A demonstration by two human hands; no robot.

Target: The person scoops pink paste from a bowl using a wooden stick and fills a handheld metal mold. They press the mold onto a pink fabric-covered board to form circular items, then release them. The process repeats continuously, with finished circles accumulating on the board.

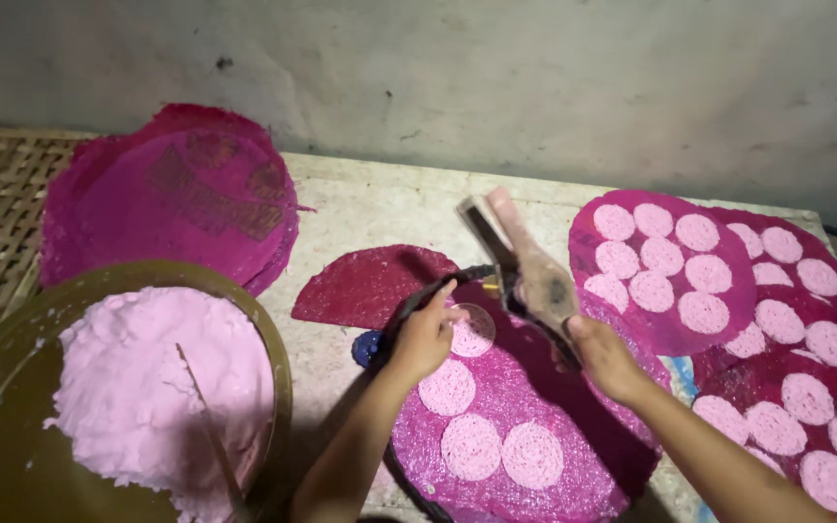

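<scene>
We see the left hand (425, 339) pinching a small pink dough disc (472, 330) on the magenta mat (535, 387) — soft, thin, likely tearable; lift by its edge. The right hand (604, 356) has its grip closed round a metal press (525, 261).

A bowl (278, 378) sits left of the round mat (535, 407), stacked mats (176, 194) behind it.

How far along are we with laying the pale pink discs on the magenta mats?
Done: two mats at right and are covered with pale discs. In hand: the front mat carries only four finished discs; the left hand steadies a small ring there while the right hand holds a flat scraper. Left: most of that mat is bare, a stack of bare mats waits, and the bowl holds plenty of pink dough.
</scene>
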